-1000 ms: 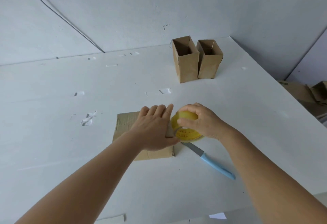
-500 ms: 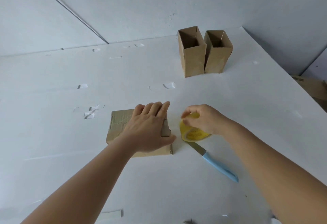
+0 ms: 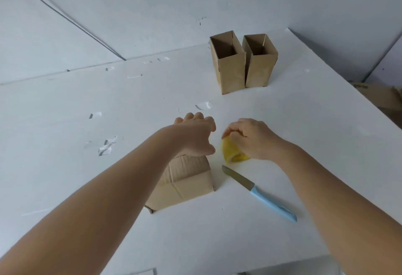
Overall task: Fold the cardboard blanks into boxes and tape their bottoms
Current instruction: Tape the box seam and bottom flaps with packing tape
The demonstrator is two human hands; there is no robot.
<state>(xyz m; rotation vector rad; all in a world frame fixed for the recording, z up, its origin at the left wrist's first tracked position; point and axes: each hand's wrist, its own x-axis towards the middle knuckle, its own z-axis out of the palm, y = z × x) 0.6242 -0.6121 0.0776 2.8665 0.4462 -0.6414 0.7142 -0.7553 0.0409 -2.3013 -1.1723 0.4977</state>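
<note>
Brown cardboard boxes [image 3: 243,61], yellow tape roll [image 3: 231,152], light-blue-handled knife [image 3: 261,194], white table [image 3: 65,144]

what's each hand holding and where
Right hand grips the yellow tape roll over its top rim. Left hand presses on the box.

On the table [image 3: 65,177], the tape roll [image 3: 232,151] lies right of the near box [image 3: 185,183], the knife [image 3: 261,193] before it, two open boxes [image 3: 243,64] behind.

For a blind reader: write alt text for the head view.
A left hand presses on a cardboard box on a white table while the right hand holds a yellow tape roll beside it. A knife lies nearby; two open boxes stand behind.
</note>
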